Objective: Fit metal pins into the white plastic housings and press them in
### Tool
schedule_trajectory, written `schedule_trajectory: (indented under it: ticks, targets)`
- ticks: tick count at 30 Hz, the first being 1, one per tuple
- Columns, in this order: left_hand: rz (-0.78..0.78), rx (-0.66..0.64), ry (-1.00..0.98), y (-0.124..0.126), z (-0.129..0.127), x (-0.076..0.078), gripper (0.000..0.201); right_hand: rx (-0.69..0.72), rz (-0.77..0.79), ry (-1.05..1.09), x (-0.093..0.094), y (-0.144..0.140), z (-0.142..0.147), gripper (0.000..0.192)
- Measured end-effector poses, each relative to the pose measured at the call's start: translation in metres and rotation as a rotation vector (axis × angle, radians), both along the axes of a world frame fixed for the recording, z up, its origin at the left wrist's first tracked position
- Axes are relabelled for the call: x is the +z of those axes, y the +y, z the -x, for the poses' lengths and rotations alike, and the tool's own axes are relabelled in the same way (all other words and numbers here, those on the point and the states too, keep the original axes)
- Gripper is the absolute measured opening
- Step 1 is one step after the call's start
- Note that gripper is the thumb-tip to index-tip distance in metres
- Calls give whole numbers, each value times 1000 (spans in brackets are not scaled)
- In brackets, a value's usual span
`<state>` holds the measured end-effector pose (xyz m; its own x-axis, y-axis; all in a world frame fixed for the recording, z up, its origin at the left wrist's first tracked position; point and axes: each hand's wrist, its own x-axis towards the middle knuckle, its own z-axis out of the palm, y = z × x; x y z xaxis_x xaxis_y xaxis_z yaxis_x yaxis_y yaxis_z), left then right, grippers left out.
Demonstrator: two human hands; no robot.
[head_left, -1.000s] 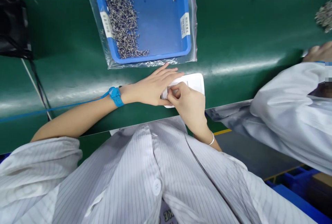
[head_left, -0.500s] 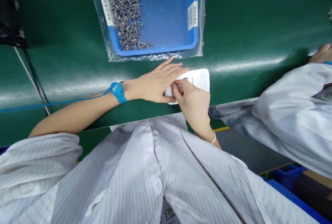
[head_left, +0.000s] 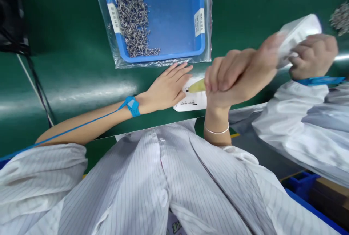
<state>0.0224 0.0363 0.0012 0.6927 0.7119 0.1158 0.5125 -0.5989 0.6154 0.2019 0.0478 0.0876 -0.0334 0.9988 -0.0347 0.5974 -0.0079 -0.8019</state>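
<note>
A white flat plastic casing [head_left: 200, 100] with small dark markings lies on the table. My left hand [head_left: 169, 86] lies flat at its left side with the fingers spread, the thumb at the casing's edge. Over its right part is my right hand [head_left: 224, 78], closed around a yellow tapering tool [head_left: 197, 86]. The tool's narrow end points left onto the casing; the rest is hidden in the fist. Blur to the right makes it hard to see where my hand ends and other fingers begin.
Just beyond my hands, a blue bin [head_left: 174, 55] of loose metal screws [head_left: 132, 20] sits on a clear plastic bag [head_left: 208, 24]. On the right, a co-worker's hand [head_left: 313, 55] grips another white part [head_left: 302, 31]. More metal pieces [head_left: 340, 17] lie behind it.
My right hand has risen from the casing, turned over and now grips the yellow tool. My left hand has shifted slightly left off the casing. The co-worker's hand has come in with a white part.
</note>
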Motion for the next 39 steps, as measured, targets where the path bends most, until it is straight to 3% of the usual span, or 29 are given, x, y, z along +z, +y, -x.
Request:
schedule_trajectory:
  ticks: [3,5,12,20,26,30,35,39]
  targets:
    - [-8,7,7,0,-1,0,50,-284,-246,186,-8,6,47,67]
    - [0,12,2,1,-2,-1,51,-368,-309,255,-6,5,66,57]
    - [-17,6,17,0,-4,1,57,-355,-360,551,7,7,66,56]
    - [-28,12,1,-1,-4,-1,55,-506,-289,330,0,4,73,48]
    - [-16,16,-16,-1,-4,-5,55,-450,-275,224,-1,3,78,50]
    - [7,-1,-10,0,-4,-4,53,-389,-393,425,5,2,78,54]
    - [20,1,-21,-1,-4,-3,53,-375,-400,153,6,1,75,52]
    - [37,-8,-28,-1,-4,-2,53,-402,-380,205,1,0,75,51]
